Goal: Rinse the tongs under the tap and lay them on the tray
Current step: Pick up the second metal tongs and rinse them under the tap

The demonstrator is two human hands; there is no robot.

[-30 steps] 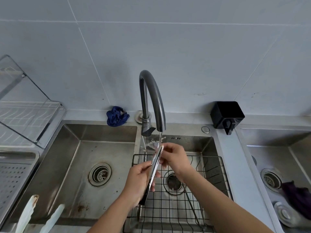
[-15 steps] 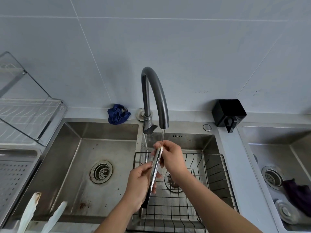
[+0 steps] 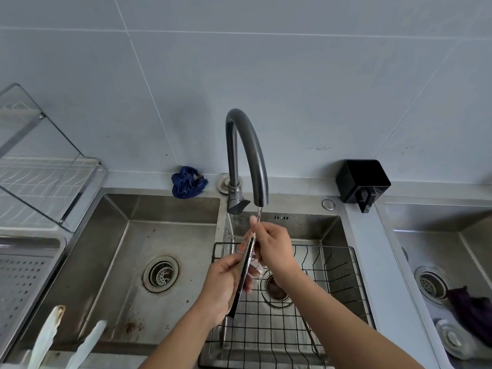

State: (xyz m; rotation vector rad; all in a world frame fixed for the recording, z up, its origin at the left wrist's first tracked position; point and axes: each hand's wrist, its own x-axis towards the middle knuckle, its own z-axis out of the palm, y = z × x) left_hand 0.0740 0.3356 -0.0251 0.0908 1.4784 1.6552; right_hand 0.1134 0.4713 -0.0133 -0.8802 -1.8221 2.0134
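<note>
Tongs [image 3: 246, 265] under the tap [image 3: 249, 150].
Left hand [image 3: 225, 286] grips the lower half, right hand [image 3: 274, 249] pinches the top, over the rack's [image 3: 327, 246] left edge.

Shiny metal tongs [image 3: 246, 265]; matt dark tap [image 3: 246, 150]; stained steel sink [image 3: 170, 211].

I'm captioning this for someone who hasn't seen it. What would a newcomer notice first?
At centre, the left hand grips the metal tongs low down; the right hand holds their upper end under a thin stream from the dark curved tap. A black wire rack sits in the sink beneath. A blue cloth lies left of the tap's base.
</note>
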